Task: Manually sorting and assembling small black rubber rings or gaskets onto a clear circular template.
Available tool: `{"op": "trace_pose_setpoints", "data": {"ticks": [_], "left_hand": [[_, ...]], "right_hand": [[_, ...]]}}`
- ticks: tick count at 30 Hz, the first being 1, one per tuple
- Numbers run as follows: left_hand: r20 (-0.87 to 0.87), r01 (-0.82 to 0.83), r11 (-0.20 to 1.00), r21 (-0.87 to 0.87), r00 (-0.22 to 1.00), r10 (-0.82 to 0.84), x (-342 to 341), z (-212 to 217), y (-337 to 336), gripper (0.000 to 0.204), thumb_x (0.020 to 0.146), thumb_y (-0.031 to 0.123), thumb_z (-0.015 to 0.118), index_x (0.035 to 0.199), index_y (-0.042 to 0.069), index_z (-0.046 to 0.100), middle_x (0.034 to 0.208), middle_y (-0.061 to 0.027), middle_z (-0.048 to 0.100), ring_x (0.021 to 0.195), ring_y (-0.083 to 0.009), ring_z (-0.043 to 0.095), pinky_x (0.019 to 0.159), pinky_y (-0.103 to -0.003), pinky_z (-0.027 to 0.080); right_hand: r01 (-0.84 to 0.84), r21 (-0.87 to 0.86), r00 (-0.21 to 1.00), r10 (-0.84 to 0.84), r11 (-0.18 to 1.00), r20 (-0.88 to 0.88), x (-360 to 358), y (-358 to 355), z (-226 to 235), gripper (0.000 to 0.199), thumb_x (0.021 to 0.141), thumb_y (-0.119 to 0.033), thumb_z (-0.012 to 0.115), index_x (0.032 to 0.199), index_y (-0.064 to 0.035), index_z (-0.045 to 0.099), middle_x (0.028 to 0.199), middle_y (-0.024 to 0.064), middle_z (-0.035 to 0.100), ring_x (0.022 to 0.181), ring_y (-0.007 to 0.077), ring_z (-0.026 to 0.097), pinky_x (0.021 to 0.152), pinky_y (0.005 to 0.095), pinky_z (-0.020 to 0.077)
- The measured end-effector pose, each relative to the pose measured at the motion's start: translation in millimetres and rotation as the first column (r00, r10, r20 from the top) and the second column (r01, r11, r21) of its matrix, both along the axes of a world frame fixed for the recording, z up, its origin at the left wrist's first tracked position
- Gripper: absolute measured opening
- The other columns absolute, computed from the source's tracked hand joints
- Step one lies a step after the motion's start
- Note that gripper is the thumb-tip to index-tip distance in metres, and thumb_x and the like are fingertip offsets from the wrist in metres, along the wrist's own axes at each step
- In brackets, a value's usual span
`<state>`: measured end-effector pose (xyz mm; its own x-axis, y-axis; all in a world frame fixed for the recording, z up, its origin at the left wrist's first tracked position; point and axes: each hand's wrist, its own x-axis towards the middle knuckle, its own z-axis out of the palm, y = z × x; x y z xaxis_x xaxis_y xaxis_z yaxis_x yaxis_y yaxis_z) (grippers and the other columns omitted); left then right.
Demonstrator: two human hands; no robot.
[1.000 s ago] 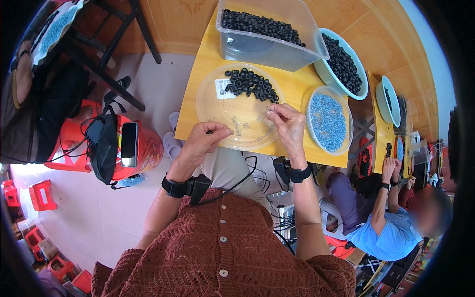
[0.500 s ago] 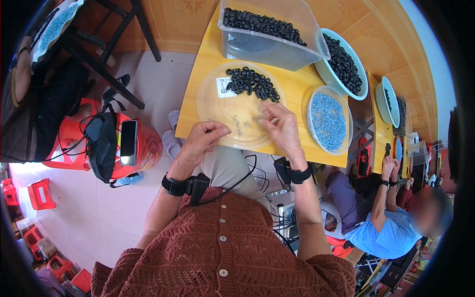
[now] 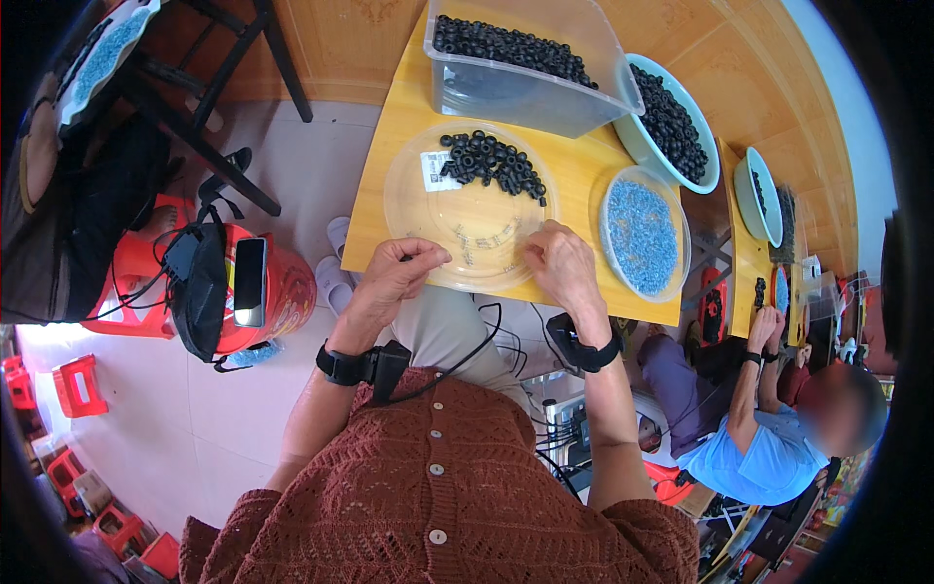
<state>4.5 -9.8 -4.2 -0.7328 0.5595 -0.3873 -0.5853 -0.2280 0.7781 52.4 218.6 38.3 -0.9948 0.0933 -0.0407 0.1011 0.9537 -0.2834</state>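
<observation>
A round clear plastic lid (image 3: 399, 209) lies on the yellow table before me, with a pile of black ring-shaped parts (image 3: 491, 161) and a white printed label (image 3: 438, 171) at its far side. Small pale, thin pieces (image 3: 477, 243) are scattered over its near half. Above the lid's near left edge, my left hand (image 3: 401, 275) is closed in a pinch; whatever it holds is too small to make out. My right hand (image 3: 566, 265) is at the lid's right edge, fingers curled together and pointing down, their tips partly hidden.
Right of the lid stands a round tub of small bluish pieces (image 3: 642, 234). Behind are a clear bin (image 3: 525, 102) and a pale green basin (image 3: 715, 175), both with black parts. A co-worker in blue (image 3: 759, 457) sits at right. A red stool with a phone (image 3: 250, 282) stands left.
My right hand has shifted slightly right and turned over, its fingers now curled downward at the lid's edge. My left hand keeps its pinch in nearly the same place.
</observation>
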Motion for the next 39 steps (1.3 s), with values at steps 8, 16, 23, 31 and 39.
{"op": "trace_pose_setpoints", "data": {"ticks": [8,16,23,31,39], "left_hand": [[0.0,0.0,1.0,-0.006,1.0,0.0,0,1,0,0.013,0.08,0.016,0.065,0.079,0.003,0.064,0.052,0.0074,0.043,0.042,-0.0005,0.029,0.038,-0.018,0.019],[-0.026,0.046,0.999,-0.026,0.999,-0.047,-4,-1,-3,0.014,0.083,0.016,0.061,0.083,0.002,0.062,0.052,0.008,0.04,0.04,-0.0009,0.029,0.038,-0.018,0.02],[-0.001,0.039,0.999,-0.008,0.999,-0.039,-4,0,-3,0.015,0.083,0.017,0.061,0.083,0.002,0.061,0.052,0.0083,0.039,0.04,-0.0007,0.029,0.037,-0.018,0.019],[0.018,0.02,1.0,0.013,1.0,-0.02,-4,2,-1,0.014,0.08,0.016,0.065,0.078,0.003,0.062,0.051,0.0085,0.04,0.04,0.0,0.028,0.037,-0.018,0.017],[-0.011,0.039,0.999,-0.014,0.999,-0.039,-4,0,-2,0.016,0.083,0.018,0.061,0.083,0.002,0.062,0.051,0.0084,0.038,0.04,-0.0007,0.027,0.038,-0.018,0.018]], "right_hand": [[0.082,-0.328,0.987,-0.123,0.941,-0.107,1,20,-7,0.011,0.07,-0.005,0.058,0.077,-0.0059,0.066,0.076,0.0112,0.059,0.073,0.0293,0.058,0.064,0.0382,0.0466],[-0.014,-0.063,0.996,0.008,0.998,-0.091,6,-8,-1,0.011,0.07,-0.005,0.057,0.077,-0.0057,0.066,0.078,0.0112,0.057,0.078,0.029,0.057,0.067,0.0381,0.0463],[0.058,-0.163,0.991,-0.076,0.985,-0.108,10,5,1,0.012,0.068,-0.003,0.056,0.075,-0.0048,0.066,0.078,0.0114,0.056,0.082,0.0279,0.056,0.07,0.0366,0.0457],[-0.011,0.038,0.994,0.016,0.999,-0.111,13,-18,0,0.013,0.066,-0.002,0.055,0.075,-0.0037,0.065,0.077,0.0137,0.056,0.081,0.0312,0.054,0.072,0.0377,0.0449],[0.095,-0.347,0.977,-0.155,0.933,-0.149,11,2,1,0.016,0.069,0.0,0.053,0.078,-0.0054,0.065,0.075,0.0119,0.057,0.08,0.0306,0.055,0.072,0.0377,0.045]]}}
